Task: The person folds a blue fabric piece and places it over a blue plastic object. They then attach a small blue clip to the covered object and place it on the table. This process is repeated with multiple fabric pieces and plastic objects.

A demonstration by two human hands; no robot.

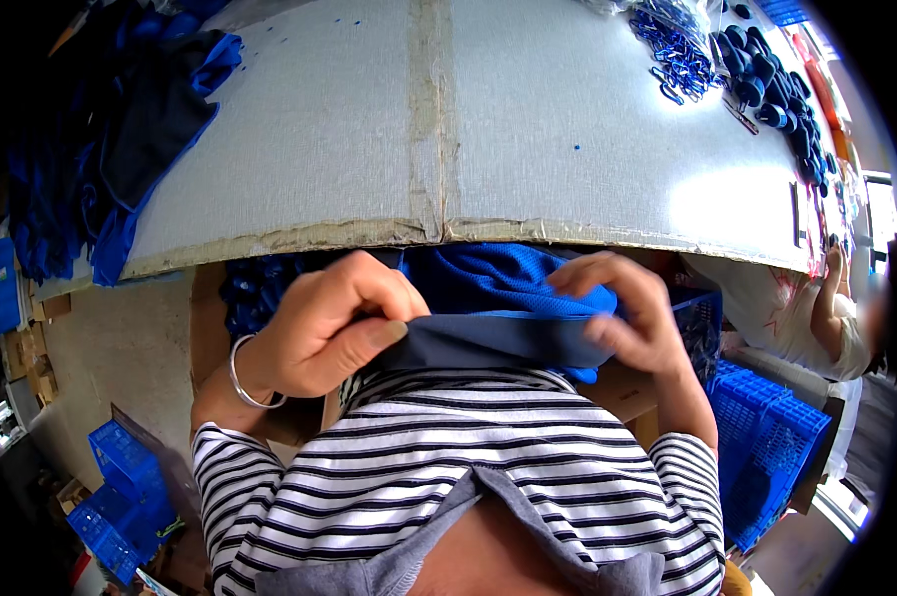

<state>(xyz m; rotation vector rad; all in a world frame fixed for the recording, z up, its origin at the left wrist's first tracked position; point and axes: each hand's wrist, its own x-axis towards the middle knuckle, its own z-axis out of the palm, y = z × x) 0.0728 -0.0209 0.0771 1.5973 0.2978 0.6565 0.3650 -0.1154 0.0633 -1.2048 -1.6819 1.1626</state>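
1. Nearest is a striped shirt (pixel 468 422), black on white, with a grey collar.
2. Just beyond it, a dark band (pixel 498 341) of cloth stretches left to right between the 2 hands, below the counter's near edge.
3. The left hand (pixel 319 323), with a silver bracelet (pixel 235 377) at its wrist, pinches the band's left end between thumb and fingers.
4. The right hand (pixel 645 308) is at the band's right end, fingers curved and apart from the thumb; it is blurred, so I cannot tell whether it grips.
5. Blue cloth (pixel 498 278) lies bunched just behind the band.
6. Blue crates stand low on the left (pixel 131 467) and right (pixel 766 437).
7. At right, another person (pixel 766 303) is beside the counter (pixel 299 129), which has tape (pixel 430 119) down its middle.
8. On its left side lie dark and blue fabrics (pixel 150 129).
9. Far right are blue clips (pixel 682 60) and, beside them, dark rolls (pixel 751 91).
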